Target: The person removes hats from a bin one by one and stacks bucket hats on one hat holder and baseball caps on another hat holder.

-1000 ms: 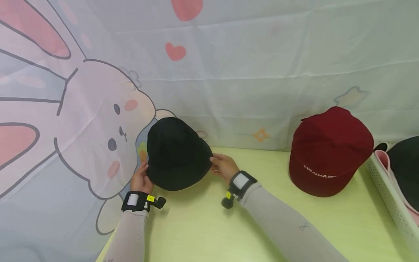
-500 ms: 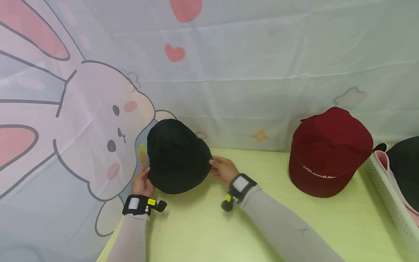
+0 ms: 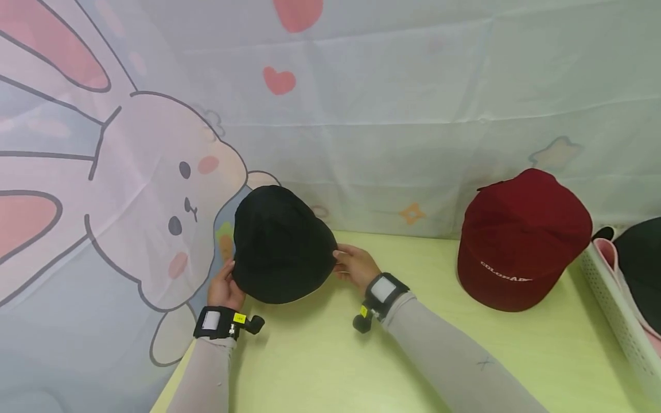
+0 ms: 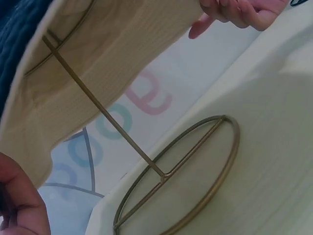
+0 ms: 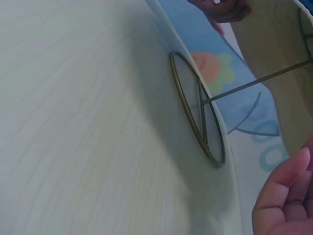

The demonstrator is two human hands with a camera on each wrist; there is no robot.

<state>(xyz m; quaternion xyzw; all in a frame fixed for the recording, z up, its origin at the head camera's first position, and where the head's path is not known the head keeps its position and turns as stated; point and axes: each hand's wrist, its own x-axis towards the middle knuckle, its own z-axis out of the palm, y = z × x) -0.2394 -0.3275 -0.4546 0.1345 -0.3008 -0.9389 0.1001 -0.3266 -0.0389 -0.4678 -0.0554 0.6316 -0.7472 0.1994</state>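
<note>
A dark bucket hat (image 3: 281, 252), black in the head view, sits over a thin metal hat stand. In the left wrist view its beige lining (image 4: 112, 58) and the upper ring of the stand inside show. The stand's (image 4: 105, 112) slim post runs down to a round base (image 5: 183, 98) on the table. At the left side of the brim, my left hand (image 3: 225, 287) pinches the edge between thumb and fingers. My right hand (image 3: 358, 265) holds the opposite side of the brim the same way. The head view hides the stand behind the hat.
A dark red cap (image 3: 524, 246) with white lettering stands to the right on the pale yellow table (image 3: 320, 367). At the far right edge, a white perforated basket (image 3: 609, 304) holds a black cap (image 3: 642, 264) and something pink. A printed cloth (image 3: 382, 115) hangs behind and at left.
</note>
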